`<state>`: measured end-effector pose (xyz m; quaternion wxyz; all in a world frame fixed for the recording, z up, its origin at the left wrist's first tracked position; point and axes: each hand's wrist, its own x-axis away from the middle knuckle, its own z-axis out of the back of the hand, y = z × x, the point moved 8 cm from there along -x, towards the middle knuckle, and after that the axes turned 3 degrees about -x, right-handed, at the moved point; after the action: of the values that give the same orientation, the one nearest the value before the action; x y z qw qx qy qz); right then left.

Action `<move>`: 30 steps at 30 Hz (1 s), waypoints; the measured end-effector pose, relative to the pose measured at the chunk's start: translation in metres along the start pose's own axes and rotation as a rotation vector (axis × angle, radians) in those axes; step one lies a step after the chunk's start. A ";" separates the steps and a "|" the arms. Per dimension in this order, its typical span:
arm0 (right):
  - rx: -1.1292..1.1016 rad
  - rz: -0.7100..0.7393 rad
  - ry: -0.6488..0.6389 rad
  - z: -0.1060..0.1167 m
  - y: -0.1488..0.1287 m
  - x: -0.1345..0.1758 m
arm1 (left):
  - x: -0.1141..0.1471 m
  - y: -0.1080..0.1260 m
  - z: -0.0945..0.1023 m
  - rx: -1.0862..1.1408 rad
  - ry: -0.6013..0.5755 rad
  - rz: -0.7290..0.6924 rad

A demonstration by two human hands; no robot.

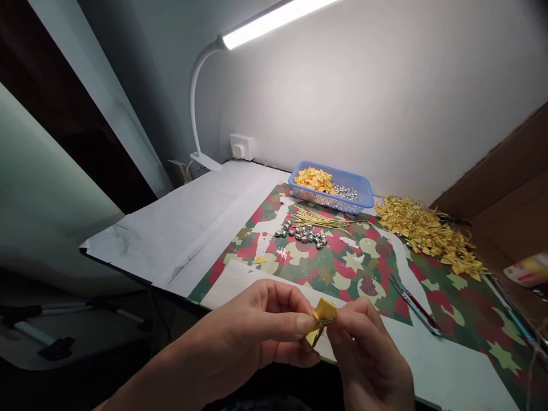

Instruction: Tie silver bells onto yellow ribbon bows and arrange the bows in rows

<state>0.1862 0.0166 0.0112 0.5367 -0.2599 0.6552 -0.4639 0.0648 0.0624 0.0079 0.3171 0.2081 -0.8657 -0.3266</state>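
A small folded piece of shiny gold ribbon (327,310), shaped like a bow, is pinched between my two hands near the table's front edge. My left hand (261,325) grips its left side with thumb and fingers. On the other side, the closed fingertips of my right hand (370,342) press against its middle; whether they also hold a thin tie is too small to tell. Beyond the hands, several silver beads (305,234) lie loose on the patterned sheet (342,279). Just behind them is a bundle of gold twist ties (321,219).
A blue basket (367,194) at the back holds gold pieces and silver beads. Right of it lies a heap of gold bows (428,228). A slim metal tool (415,308) with red on it rests at right. A lit lamp (193,103) stands at back left.
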 end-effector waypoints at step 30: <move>0.262 0.095 -0.009 0.030 -0.038 -0.035 | 0.002 0.052 -0.045 -1.145 0.297 -0.822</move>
<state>0.2190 0.0195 0.0611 0.5902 -0.1585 0.5982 -0.5184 0.0859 0.0780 0.0711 0.3423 0.3606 -0.3580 -0.7903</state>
